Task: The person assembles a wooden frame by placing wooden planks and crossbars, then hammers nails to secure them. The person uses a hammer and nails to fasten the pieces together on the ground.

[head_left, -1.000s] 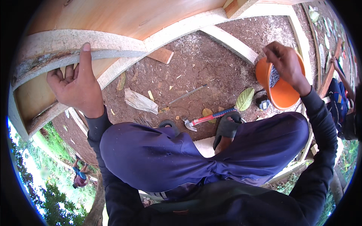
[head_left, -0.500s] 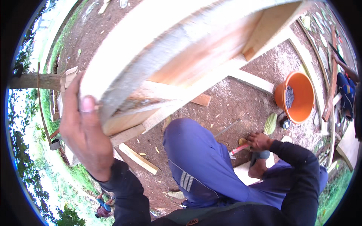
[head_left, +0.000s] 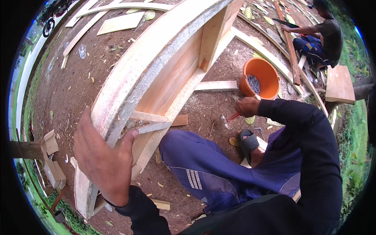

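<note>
Nearest us, blue trousers (head_left: 203, 156), one knee raised beside the wooden frame (head_left: 135, 66). The frame stands tilted on the bare soil, left of the knee. Left hand (head_left: 103, 158) clamps the near end of its edge, fingers over the outer face, thumb on the inner side by a short pale brace (head_left: 150, 128). We see no other hand on it; should that hold slip, or the frame be knocked off balance, we judge it could topple toward the knee or pinch the thumb against the brace. Right hand (head_left: 247, 107) sits further out, fingers curled around the red handle of a claw hammer (head_left: 225, 122); whether the head meets the ground we cannot tell. The sandalled foot (head_left: 248, 144) lies near it, toes bare, so a loose grip or careless swing could hurt them. Just beyond the right hand we note an orange bucket (head_left: 270, 80), leaning, nails (head_left: 253, 84) inside; a sleeve or knuckle catching its rim might spill them. A plank (head_left: 215, 85) lies between frame and bucket. Farther off, at upper right, a co-worker (head_left: 327, 35) reaches over a long brown board (head_left: 288, 43), well apart from us.
</note>
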A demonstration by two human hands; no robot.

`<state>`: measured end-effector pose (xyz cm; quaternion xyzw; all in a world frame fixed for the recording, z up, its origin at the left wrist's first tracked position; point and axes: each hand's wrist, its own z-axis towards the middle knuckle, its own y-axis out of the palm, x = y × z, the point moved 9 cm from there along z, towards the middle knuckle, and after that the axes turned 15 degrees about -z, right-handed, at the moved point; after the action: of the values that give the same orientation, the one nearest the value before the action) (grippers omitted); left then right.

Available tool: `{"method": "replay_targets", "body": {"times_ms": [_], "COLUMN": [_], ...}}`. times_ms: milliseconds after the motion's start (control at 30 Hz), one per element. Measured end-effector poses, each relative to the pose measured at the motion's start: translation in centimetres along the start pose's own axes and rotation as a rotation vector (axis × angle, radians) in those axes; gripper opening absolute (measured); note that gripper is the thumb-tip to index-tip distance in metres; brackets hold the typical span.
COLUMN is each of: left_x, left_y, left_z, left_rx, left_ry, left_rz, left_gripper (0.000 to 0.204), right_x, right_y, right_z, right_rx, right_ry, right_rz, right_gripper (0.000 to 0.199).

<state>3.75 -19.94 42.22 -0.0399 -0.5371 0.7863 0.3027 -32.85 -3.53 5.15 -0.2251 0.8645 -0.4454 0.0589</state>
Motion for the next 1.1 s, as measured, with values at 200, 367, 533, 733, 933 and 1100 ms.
{"method": "replay_targets", "body": {"times_ms": [200, 367, 533, 733, 933, 1100], "left_x": [1.0, 0.5, 0.7, 0.4, 0.7, -0.4], "left_y": [0.2, 0.7, -0.2, -0.3, 0.4, -0.1], "left_z": [0.1, -0.2, 0.2, 0.3, 0.5, 0.0], "left_rx": [0.015, 0.009, -0.028, -0.030, -0.039, -0.034], "left_ry": [-0.028, -0.018, -0.065, -0.033, -0.037, -0.024], "left_rz": [0.008, 0.014, 0.044, 0.037, -0.036, 0.041], "left_gripper": [0.087, 0.086, 0.081, 0.076, 0.074, 0.075], "right_x": [13.4, 8.3, -2.8, -1.8, 16.4, 20.8], "right_y": [1.1, 7.1, 9.4, 6.2, 7.3, -0.9], "right_z": [-3.9, -6.3, -9.1, -12.8, -17.3, -14.9], "right_rx": [-0.441, -0.001, 0.330, 0.689, 0.956, 1.230], "right_ry": [0.299, 0.470, 0.671, 0.703, 1.110, 1.049], "right_rz": [0.213, 0.433, 0.683, 0.773, 0.839, 0.855], "right_gripper": [0.038, 0.032, 0.034, 0.023, 0.021, 0.021]}}
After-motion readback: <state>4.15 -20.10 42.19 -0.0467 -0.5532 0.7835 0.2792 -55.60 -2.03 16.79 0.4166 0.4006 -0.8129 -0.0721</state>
